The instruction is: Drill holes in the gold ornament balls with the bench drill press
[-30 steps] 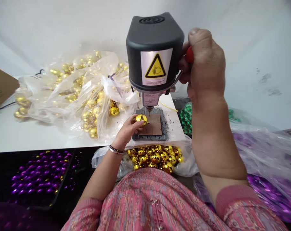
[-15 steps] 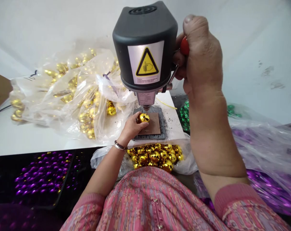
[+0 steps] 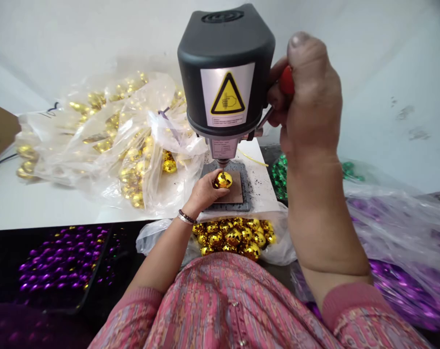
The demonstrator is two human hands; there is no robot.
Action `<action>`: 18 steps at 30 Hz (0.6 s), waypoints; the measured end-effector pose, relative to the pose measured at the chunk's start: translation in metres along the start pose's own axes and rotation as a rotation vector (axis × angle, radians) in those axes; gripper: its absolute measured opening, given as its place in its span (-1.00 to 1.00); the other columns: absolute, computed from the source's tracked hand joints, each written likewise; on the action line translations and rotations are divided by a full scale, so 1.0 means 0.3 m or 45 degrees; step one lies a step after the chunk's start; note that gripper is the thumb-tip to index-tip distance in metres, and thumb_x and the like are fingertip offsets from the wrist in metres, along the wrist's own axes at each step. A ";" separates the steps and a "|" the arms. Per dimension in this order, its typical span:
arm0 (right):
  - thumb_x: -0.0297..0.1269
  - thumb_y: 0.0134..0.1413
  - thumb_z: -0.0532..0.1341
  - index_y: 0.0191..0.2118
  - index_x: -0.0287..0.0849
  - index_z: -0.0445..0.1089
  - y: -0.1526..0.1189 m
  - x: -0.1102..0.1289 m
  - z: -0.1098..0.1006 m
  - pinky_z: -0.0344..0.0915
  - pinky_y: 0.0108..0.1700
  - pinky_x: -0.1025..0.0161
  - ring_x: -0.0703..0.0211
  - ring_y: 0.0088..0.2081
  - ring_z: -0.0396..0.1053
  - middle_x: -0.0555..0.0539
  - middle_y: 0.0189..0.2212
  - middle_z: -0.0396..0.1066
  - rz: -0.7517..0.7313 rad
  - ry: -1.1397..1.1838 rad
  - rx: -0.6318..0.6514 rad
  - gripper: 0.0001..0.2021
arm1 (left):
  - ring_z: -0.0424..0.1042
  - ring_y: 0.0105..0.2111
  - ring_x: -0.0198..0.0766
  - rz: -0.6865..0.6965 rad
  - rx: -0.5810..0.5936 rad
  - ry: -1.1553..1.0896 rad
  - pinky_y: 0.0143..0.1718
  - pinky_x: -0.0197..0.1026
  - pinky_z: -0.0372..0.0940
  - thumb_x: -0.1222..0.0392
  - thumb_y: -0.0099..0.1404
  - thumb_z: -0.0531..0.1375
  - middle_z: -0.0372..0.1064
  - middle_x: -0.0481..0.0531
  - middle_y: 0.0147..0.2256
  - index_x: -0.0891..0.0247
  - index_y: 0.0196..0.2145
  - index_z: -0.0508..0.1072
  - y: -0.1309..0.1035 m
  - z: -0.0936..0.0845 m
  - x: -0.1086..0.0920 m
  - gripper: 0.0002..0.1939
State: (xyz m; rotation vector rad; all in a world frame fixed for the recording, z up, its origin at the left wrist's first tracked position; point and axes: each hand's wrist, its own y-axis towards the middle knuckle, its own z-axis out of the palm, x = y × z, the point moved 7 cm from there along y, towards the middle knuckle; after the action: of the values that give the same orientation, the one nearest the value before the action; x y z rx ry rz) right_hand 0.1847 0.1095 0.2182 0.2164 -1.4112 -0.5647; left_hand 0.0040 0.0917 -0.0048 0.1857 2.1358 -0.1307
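Note:
Under the bit of a black bench drill press (image 3: 225,53), my left hand (image 3: 204,191) grips a faceted gold ball (image 3: 225,180) between thumb and fingers. The ball is over a brown board (image 3: 235,191) on the drill's grey base (image 3: 247,186). The bit points down at the top of the ball; whether it has entered the ball is too small to tell. My right hand (image 3: 310,92) is closed around the red-knobbed lever (image 3: 287,80) at the right side of the drill head.
A bag of gold balls (image 3: 232,236) lies open at the table's front edge. Clear plastic bags (image 3: 96,140) with more gold balls cover the left of the white table (image 3: 41,203). Purple balls (image 3: 62,261) sit lower left; green balls (image 3: 279,174) and purple bagged ones (image 3: 405,286) lie right.
My left hand has shifted the gold ball slightly right, so it is now beneath the bit. My right hand on the lever has come down slightly in view.

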 end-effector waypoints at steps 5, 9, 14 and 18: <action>-0.19 0.29 0.15 -0.41 -0.18 0.29 -0.156 0.021 -0.050 0.12 -0.45 0.35 0.45 -0.57 0.09 0.11 -0.58 0.23 -0.318 0.034 0.128 -0.75 | 0.52 -0.06 -0.03 0.001 0.002 -0.009 0.01 -0.08 0.40 0.25 0.06 0.42 0.58 0.10 -0.06 0.24 0.18 0.49 -0.005 0.002 -0.004 -0.31; -0.12 0.27 0.19 -0.42 -0.13 0.35 -0.243 -0.009 -0.090 0.20 -0.32 0.33 0.42 -0.45 0.21 0.11 -0.52 0.29 -0.288 -0.209 0.145 -0.73 | 0.52 -0.08 -0.05 0.019 0.025 0.004 -0.02 -0.10 0.40 0.25 0.09 0.39 0.58 0.08 -0.08 0.24 0.15 0.49 -0.009 0.004 -0.015 -0.37; 0.13 0.25 0.16 -0.50 -0.13 0.24 -0.258 -0.033 -0.095 0.20 -0.36 0.31 0.41 -0.47 0.21 0.10 -0.56 0.24 -0.215 -0.299 0.129 -0.54 | 0.51 -0.09 -0.08 0.022 0.031 0.011 -0.02 -0.13 0.39 0.25 0.12 0.38 0.58 0.07 -0.06 0.25 0.12 0.49 -0.014 0.002 -0.026 -0.43; 0.08 0.27 0.16 -0.51 -0.14 0.23 -0.273 -0.040 -0.094 0.15 -0.41 0.31 0.41 -0.50 0.16 0.09 -0.58 0.19 -0.249 -0.350 0.150 -0.56 | 0.51 -0.10 -0.08 0.021 0.031 0.017 -0.04 -0.13 0.38 0.24 0.12 0.38 0.58 0.06 -0.10 0.26 0.12 0.48 -0.015 0.000 -0.030 -0.43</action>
State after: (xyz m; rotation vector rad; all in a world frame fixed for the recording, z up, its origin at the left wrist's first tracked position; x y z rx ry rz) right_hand 0.1915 0.0405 0.1648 0.3852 -1.7038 -0.6923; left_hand 0.0079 0.0864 0.0028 0.2192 2.1462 -0.1464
